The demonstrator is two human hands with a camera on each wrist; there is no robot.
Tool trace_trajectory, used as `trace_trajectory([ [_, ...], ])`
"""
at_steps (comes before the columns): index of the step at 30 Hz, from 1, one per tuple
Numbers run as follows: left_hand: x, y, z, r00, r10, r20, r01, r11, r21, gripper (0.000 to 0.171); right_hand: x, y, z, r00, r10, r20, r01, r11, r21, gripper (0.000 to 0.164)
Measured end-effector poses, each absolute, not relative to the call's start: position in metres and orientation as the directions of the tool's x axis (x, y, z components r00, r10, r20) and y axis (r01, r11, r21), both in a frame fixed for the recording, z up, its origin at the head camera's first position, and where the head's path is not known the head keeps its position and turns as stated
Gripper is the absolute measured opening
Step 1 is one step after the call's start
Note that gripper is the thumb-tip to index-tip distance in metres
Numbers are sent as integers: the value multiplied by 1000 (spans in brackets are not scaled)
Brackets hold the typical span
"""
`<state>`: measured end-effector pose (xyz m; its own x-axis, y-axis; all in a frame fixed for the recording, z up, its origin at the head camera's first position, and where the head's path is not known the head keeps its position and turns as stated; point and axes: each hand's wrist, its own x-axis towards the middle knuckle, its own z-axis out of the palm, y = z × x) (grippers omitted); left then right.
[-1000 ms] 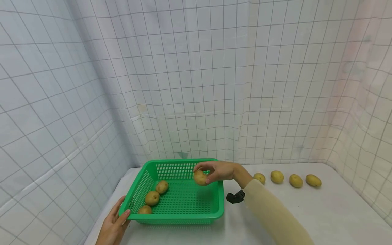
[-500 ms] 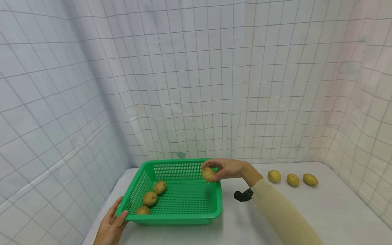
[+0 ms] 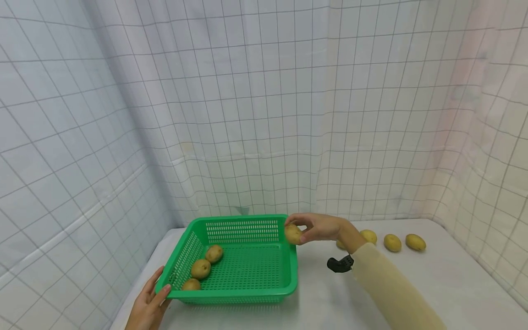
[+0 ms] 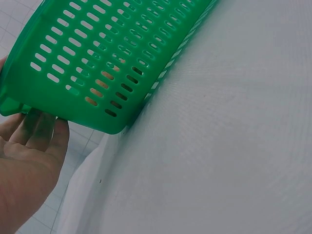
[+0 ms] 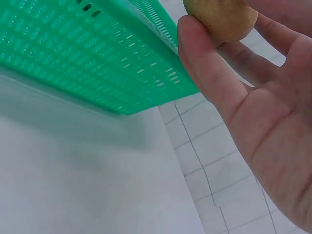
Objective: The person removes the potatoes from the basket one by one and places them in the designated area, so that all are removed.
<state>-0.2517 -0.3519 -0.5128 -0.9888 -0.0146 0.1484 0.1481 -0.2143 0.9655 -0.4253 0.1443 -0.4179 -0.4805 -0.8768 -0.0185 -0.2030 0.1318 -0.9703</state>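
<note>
A green slotted plastic basket [image 3: 227, 293] stands on the white table, also filling much of the left wrist view. At its front left corner, my left hand [image 3: 147, 305] grips the rim, thumb on top and fingers underneath. My right hand [image 3: 317, 228] pinches a potato [image 3: 293, 234] between thumb and fingers at the basket's back right corner. In the right wrist view, that same potato [image 5: 224, 19] sits between the fingertips, above the basket's side wall. Three potatoes lie along the basket's left side, the middle one [image 3: 200, 269] in contact with the back one [image 3: 214, 254].
Several more potatoes [image 3: 393, 243] form a row on the table [image 3: 412, 284] at the back right, one partly behind my right wrist. A black device [image 3: 340, 264] shows under that wrist. White grid-patterned curtains [image 3: 255, 137] enclose the back and both sides.
My right hand has moved right with the potato, from over the basket's inside to its back right corner. The left hand keeps its grip on the rim. The head view has shifted slightly.
</note>
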Motion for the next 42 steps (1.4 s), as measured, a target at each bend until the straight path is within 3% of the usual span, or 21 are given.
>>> trace_trajectory([
  [9,-251,-354,-513,-990,-25,139,141,-208,968,70,-422,169,-433,-533,-846,0,-269,169,-948,59],
  [16,-252,-352,-512,-992,-30,121,124,-180,976,74,-415,188,-443,-615,-789,-24,-225,204,-953,56],
  [32,-252,-352,-513,-994,-44,102,108,-194,975,69,-402,222,-461,-620,-782,-53,-67,120,-990,54],
  [38,-254,-355,-514,-992,-29,126,129,-184,974,71,-395,234,-464,-682,-722,-117,-115,264,-958,60],
  [42,-255,-354,-514,-992,-26,123,126,-183,975,73,-391,242,-466,-697,-701,-151,-176,372,-912,54],
])
